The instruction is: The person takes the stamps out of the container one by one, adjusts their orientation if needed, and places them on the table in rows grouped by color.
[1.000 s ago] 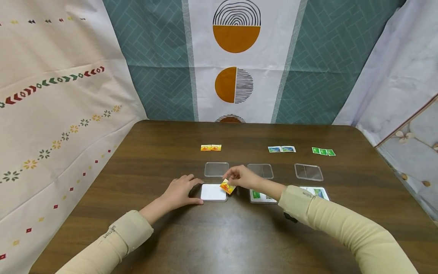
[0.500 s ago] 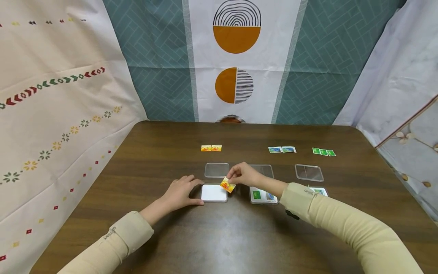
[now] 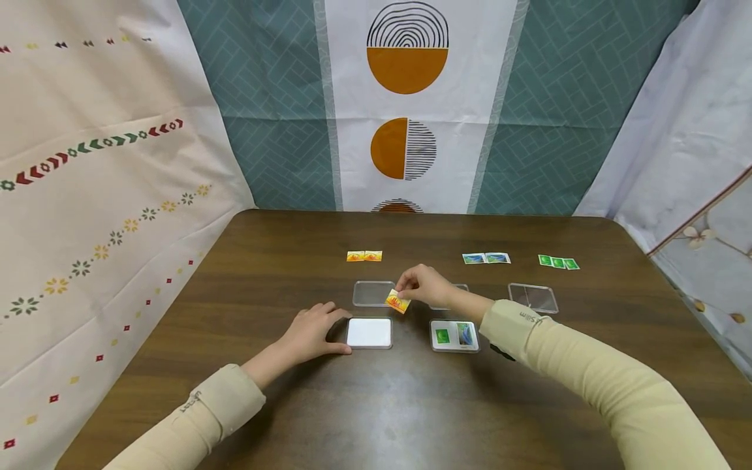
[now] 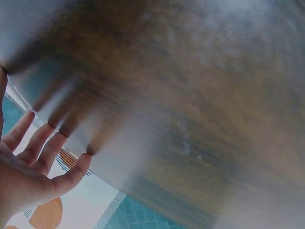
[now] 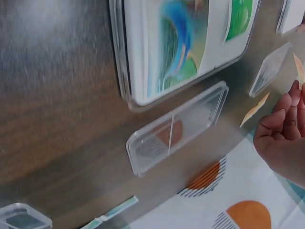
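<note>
Right hand pinches orange card — left hand, spread, apparently touches white case.

Left grip against brown tabletop

Both arms reach forward over the worktop in pale long sleeves, cuffs folded at the wrists. The left hand is low, nearer the left edge than the right edge, its fingers loosely spread and gently bent, thumb held well apart from the index finger. The right forearm angles in from the right-edge side toward the middle; the right hand sits closer to the far edge, thumb and fingertips drawn into a pinch.
</note>
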Motion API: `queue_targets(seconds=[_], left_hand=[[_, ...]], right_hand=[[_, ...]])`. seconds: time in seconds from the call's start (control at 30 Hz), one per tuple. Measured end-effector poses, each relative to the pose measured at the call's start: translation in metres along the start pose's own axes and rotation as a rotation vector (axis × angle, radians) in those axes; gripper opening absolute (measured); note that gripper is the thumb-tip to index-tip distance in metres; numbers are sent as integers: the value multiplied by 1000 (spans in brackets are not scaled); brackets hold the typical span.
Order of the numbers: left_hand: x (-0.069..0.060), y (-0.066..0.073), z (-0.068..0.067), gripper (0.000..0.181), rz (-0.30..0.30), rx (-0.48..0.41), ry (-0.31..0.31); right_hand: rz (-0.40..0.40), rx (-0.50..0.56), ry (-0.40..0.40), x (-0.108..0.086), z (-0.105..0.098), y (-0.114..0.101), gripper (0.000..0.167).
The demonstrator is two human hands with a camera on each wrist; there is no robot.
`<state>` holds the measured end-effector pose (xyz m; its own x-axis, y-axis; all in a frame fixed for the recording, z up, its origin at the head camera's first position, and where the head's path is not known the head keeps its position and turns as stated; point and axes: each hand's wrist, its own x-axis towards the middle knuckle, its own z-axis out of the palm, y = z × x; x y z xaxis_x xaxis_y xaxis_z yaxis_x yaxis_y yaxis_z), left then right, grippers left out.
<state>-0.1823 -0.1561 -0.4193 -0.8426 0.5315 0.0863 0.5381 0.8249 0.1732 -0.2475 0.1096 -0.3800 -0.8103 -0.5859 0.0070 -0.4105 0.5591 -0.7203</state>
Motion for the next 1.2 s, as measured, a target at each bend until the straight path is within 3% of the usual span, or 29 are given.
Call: queue_targets(seconds=[0.2, 0.5, 0.73, 1.2], left_hand=[[-1, 1, 0, 63, -11, -4, -5], [-1, 1, 0, 63, -6, -1, 1], [1, 0, 1, 63, -5, -3, 0], [1, 0, 1, 63, -5, 2, -1]], right_hand=[[-13, -41, 34, 7, -8, 4, 7], [-18, -68, -15, 21, -17, 4, 7], [-67, -115, 13, 32, -24, 0, 8], [-17, -158, 43, 56, -32, 1, 6]])
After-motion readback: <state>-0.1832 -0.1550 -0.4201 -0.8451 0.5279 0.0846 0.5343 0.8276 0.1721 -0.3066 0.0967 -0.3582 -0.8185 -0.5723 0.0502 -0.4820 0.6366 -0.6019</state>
